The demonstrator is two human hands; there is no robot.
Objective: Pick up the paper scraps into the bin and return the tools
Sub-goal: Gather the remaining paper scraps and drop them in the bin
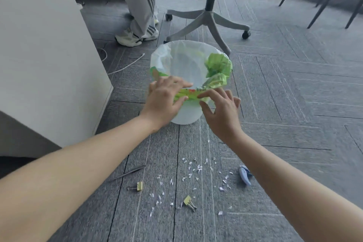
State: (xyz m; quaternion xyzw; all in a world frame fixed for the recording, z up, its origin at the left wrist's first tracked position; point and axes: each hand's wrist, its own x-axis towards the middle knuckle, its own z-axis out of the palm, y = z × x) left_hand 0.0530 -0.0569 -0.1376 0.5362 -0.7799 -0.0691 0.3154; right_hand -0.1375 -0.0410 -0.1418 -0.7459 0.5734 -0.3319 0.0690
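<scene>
While left hand point(163, 100) grips, right hand point(220, 112) pinches green plastic liner point(219, 65) on round white bin point(186, 116), white paper scraps point(198, 168), gold metal binder clips point(139, 186) litter grey carpet floor point(294, 104): cleanup apparently unstarted.

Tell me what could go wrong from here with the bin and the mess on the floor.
1. The left hand and right hand pinch the liner at the near rim of the bin; a hard tug may tear it or tip the bin.
2. The paper scraps are tiny and scattered over the carpet; some may get left behind.
3. The binder clips lie among the scraps and could get swept into the bin.
</scene>
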